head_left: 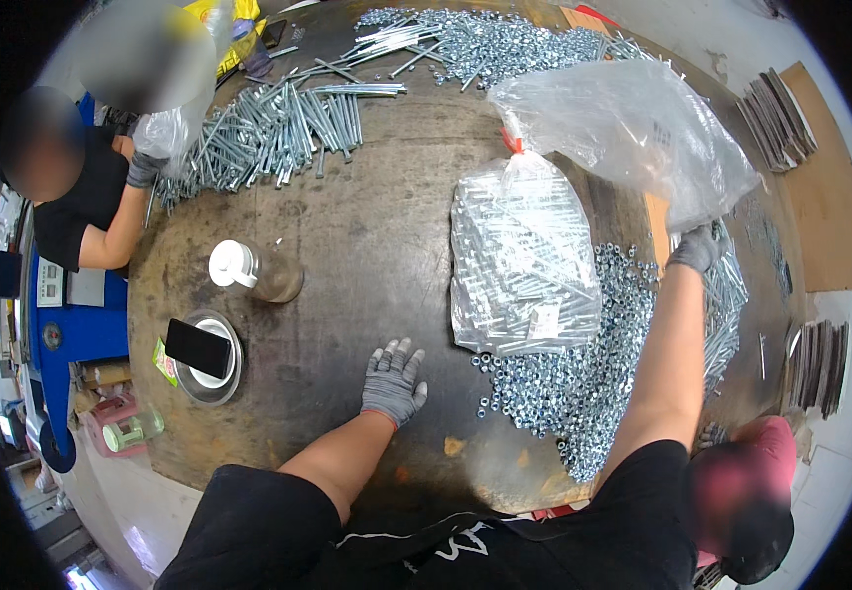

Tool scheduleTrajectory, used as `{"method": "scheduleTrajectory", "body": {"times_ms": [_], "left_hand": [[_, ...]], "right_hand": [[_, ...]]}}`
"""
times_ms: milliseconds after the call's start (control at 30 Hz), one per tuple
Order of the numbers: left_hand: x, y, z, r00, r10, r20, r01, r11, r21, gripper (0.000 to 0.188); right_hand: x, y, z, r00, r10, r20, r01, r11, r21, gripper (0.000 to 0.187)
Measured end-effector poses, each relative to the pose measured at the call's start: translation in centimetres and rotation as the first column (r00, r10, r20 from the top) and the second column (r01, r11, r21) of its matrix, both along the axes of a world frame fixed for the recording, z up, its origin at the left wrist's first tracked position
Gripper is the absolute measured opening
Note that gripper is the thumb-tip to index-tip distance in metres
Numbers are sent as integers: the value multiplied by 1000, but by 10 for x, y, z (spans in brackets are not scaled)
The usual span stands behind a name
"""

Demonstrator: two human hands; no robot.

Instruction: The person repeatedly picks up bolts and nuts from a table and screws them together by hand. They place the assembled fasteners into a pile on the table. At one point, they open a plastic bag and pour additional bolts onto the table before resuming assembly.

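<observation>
My left hand [395,382], in a grey glove, rests palm down on the dark table with its fingers spread and holds nothing. My right hand [699,248], gloved too, reaches far to the right. Its fingers close on the near end of a large clear plastic bag [633,123], which billows over the table toward the far side. Left of that arm lies a tied clear bag [524,256] packed with bolts, its neck bound in red. Loose hex nuts [583,403] are heaped between this bag and my right forearm. Long bolts [726,305] lie beyond my right wrist.
More bolts [269,133] and nuts [505,49] cover the far side. At the left stand a jar with a white lid [234,264] and a bowl [212,393] under a phone [199,347]. Co-workers are at the left [91,197] and lower right [751,482].
</observation>
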State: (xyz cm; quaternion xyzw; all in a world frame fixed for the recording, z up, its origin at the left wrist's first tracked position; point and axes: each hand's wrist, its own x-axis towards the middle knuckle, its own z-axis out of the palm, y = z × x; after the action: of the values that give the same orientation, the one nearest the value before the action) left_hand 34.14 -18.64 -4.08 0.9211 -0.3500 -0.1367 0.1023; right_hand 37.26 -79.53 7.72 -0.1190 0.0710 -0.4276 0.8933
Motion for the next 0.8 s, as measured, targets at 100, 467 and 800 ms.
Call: {"method": "scheduleTrajectory", "body": {"times_ms": [100,467,800], "left_hand": [[1,10,4,999,43,11,-43,999,13,59],[5,22,3,999,31,-29,-30,999,16,59],[5,15,5,987,33,-159,-11,990,138,66]], "right_hand": [[64,126,-20,402,-845,-353,-84,350,-933,62],[212,228,-75,180,-838,-515,-984,-144,-110,42],[78,319,39,506,-703,-499,-828,-233,-511,32]]}}
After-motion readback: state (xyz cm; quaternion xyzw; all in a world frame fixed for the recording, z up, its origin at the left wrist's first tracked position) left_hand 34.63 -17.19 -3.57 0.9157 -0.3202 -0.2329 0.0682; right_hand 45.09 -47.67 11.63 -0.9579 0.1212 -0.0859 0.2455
